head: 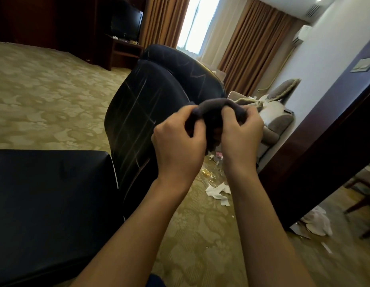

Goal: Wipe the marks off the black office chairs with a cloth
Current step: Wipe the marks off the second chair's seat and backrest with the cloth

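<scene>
Both my hands hold a dark grey cloth bunched between them at chest height. My left hand pinches its left part and my right hand grips its right part. Just behind them stands a black office chair, its backrest crossed by pale chalk-like lines. A second black chair back with zigzag marks stands behind it. A black chair surface without visible marks fills the lower left, close to me.
A dark wooden table edge runs along the right. Torn white paper, plastic wrap and other litter lie on the patterned carpet. A grey sofa sits behind the chairs, a TV cabinet at the back left.
</scene>
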Tool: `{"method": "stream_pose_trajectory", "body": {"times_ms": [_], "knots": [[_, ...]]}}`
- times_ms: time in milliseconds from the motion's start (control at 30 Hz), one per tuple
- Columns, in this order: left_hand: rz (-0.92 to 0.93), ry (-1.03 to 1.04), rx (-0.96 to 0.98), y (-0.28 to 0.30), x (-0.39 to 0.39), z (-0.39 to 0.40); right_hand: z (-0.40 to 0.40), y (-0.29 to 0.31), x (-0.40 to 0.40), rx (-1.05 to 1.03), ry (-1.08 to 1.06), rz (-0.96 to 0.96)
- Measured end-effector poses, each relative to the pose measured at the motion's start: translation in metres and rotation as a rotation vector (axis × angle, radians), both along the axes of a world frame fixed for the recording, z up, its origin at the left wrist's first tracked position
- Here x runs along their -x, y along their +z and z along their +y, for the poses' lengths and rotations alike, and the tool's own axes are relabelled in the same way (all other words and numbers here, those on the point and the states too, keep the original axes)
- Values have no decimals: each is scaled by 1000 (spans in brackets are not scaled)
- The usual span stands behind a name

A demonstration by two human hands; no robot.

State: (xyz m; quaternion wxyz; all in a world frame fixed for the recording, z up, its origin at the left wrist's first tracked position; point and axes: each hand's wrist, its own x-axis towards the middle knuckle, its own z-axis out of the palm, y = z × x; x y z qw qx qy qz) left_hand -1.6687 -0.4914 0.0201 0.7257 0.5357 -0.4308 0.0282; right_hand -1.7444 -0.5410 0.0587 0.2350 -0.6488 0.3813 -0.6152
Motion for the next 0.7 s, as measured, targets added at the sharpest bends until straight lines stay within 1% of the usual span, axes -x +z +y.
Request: {"method": "stream_pose_trajectory", "body": {"times_ms": [67, 133, 267, 333, 400, 467, 533, 600, 633, 700], "knots": [[4, -6, 13, -5, 2, -5, -3, 1, -3, 4, -18, 40], [2, -1, 1, -26, 2, -5, -2, -15, -9, 11, -14, 75], [43, 58, -135, -88, -7, 5, 8, -78, -19, 33, -58, 238], [49, 59, -188, -115, -10, 14, 15, -110, -20, -15, -52, 219], [69, 17, -219, -126, -10, 22, 19, -129, -22, -67, -39, 199], [97, -21, -210, -120, -8, 24, 20, -126, -23, -58, -36, 194], [102, -38, -144, -101, -7, 22, 17, -102, -24, 2, -66, 155], [91, -46, -50, -73, -2, 15, 11, -70, -22, 58, -73, 59], [85, -56, -26, -60, 0, 12, 8, -57, -20, 78, -67, 24], [62, -33, -32, -48, 1, 5, 4, -45, -18, 92, -63, 30]]}}
